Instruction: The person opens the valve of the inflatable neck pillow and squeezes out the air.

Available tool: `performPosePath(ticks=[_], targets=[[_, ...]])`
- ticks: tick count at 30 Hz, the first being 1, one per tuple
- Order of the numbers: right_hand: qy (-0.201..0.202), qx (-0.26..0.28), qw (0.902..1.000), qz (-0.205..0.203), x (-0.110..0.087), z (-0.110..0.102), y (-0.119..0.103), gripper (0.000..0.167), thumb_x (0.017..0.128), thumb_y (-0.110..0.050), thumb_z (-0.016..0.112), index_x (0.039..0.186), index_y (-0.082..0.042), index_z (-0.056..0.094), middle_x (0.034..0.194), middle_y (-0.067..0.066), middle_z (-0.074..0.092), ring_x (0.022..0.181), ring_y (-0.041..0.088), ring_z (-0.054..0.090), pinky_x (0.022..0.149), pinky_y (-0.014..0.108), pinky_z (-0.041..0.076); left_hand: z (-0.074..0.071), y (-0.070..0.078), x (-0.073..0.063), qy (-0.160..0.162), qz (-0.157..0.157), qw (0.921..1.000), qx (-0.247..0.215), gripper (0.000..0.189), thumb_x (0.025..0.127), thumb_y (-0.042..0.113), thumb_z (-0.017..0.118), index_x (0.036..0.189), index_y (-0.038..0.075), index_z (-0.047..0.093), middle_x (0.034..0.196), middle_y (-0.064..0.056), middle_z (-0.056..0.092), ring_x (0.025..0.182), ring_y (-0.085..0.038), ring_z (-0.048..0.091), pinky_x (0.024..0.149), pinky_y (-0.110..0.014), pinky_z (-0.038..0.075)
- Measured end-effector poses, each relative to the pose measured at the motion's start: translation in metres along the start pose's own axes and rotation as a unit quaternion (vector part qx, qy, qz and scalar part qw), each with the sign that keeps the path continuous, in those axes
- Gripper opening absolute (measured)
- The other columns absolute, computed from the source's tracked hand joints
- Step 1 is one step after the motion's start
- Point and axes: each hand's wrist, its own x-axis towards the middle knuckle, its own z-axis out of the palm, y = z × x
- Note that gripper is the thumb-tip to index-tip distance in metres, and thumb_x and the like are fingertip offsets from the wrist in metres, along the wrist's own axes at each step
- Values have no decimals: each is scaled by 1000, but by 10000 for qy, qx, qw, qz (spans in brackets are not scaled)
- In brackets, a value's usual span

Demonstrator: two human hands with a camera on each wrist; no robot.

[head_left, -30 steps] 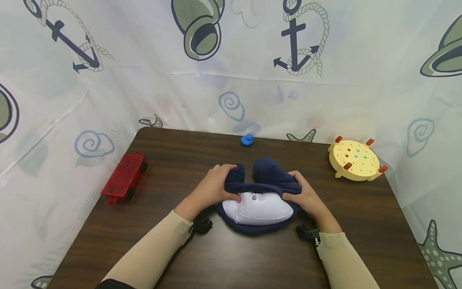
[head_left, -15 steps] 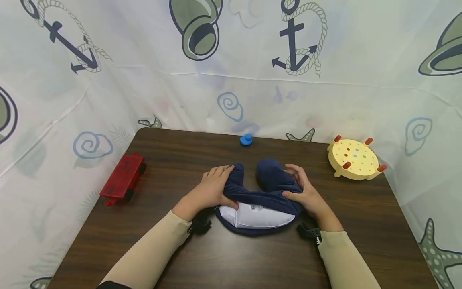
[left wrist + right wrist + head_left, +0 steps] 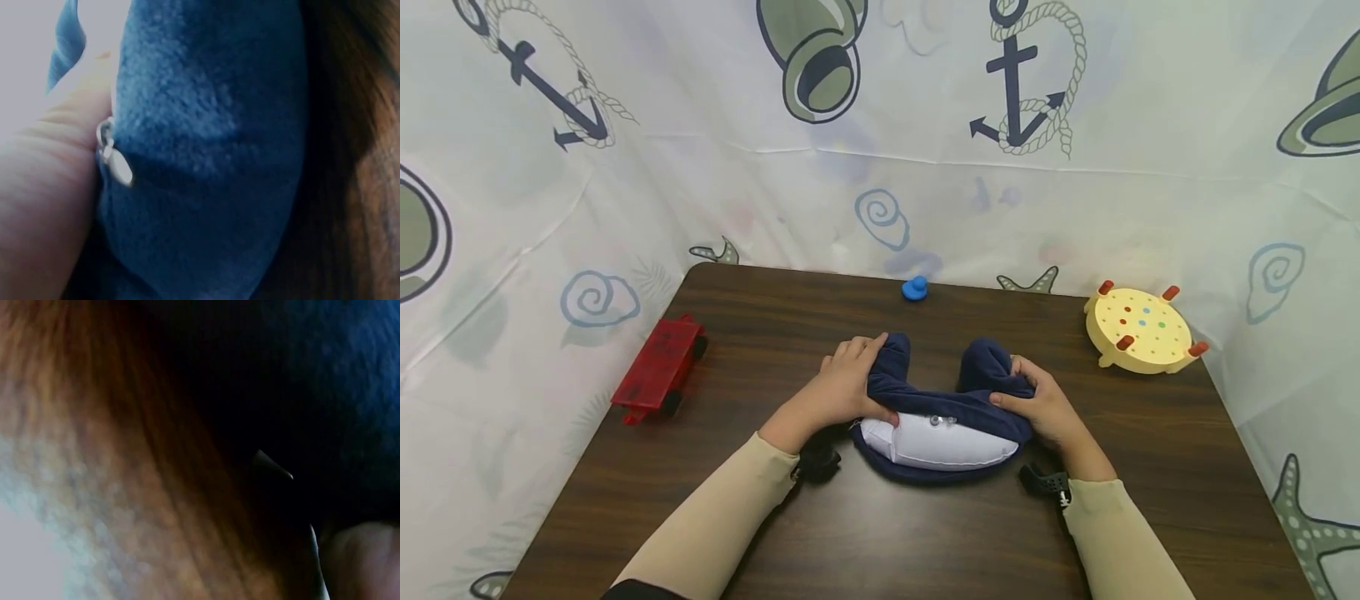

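Note:
A navy plush neck pillow (image 3: 951, 404) lies on the table in the head view, its U opening toward the far edge. Its zipped cover gapes along the near side, baring a white inner pillow (image 3: 955, 442) with a small clear nub. My left hand (image 3: 842, 383) grips the left arm of the U, thumb at the edge of the opening. A metal zip pull (image 3: 119, 164) hangs by that thumb in the left wrist view. On the other arm, my right hand (image 3: 1048, 408) holds the cover, thumb on top and fingers around the outer side. The right wrist view is mostly dark.
A red toy cart (image 3: 662, 367) stands at the left edge of the brown table (image 3: 925, 533). Near the far edge sits a small blue knobbed piece (image 3: 914, 288). A yellow round toy with red pegs (image 3: 1142, 331) is at the far right, before a printed curtain (image 3: 760, 200).
The right arm of the neck pillow has shifted right and the U is wider. My right hand moved slightly right and nearer. The cover's upper edge slid forward over the white inner pillow.

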Motion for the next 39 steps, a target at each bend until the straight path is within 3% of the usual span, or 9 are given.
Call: performPosePath(ticks=[3,7,9,13,16,22,26,33,39], targets=[[82,73,9998,135,0,1,-1,39,94,-4,83,112,-13,50,115,1,60,108,18,62,83,26,54,-1,-1,-1,-35,-17,9999,-94,147,61,75,97,175,20,23,165,-14,42,152,-41,39,114,-72,40],[-44,109,9999,82,3,1,-1,72,97,-4,81,155,-24,44,142,6,62,127,15,63,99,24,56,-2,-2,-1,-65,2,9998,-179,148,62,77,96,176,20,21,166,-15,40,154,-40,37,117,-73,39],[-32,26,9999,98,3,2,-1,76,98,-6,80,162,-23,42,147,4,62,131,12,63,102,22,55,-4,-3,-1,-78,13,9996,-255,149,62,77,96,176,21,18,169,-16,36,156,-41,35,118,-73,37],[136,-238,9995,147,4,5,-2,48,100,-13,80,144,-8,63,130,-2,76,117,10,71,99,21,56,-9,-3,-2,-161,-29,9984,-546,151,62,72,98,177,25,11,178,-17,21,163,-44,24,123,-73,33],[156,-177,9996,122,4,7,-2,36,102,-14,78,134,-2,68,120,-4,79,111,10,73,96,22,58,-12,-3,-3,-226,-50,9972,-710,154,62,70,99,177,28,6,181,-16,12,165,-44,19,125,-70,33],[101,522,9983,222,3,6,1,32,103,-5,74,133,-9,65,123,-6,74,109,8,69,90,23,59,-5,-4,0,-57,99,9985,-540,160,62,73,98,177,18,2,168,-19,34,150,-39,38,120,-57,46],[18,686,9975,190,2,3,3,36,105,-4,70,136,-15,57,130,-5,66,117,11,65,94,25,57,-2,-4,2,-33,-2,9978,-668,158,61,71,98,177,13,7,156,-19,45,141,-35,49,115,-52,50],[252,235,9989,309,2,2,-2,53,102,-11,77,146,-23,49,137,0,64,123,16,65,99,26,56,-7,-2,3,-287,-49,9935,-1103,130,68,59,101,172,20,33,167,-14,47,152,-34,51,124,-55,43],[517,81,9981,338,3,2,-3,35,102,-12,78,129,-18,56,123,-3,71,111,13,69,91,26,59,-12,-1,3,-290,125,9908,-1313,110,73,53,100,164,22,46,166,-8,53,153,-32,51,124,-55,44]])
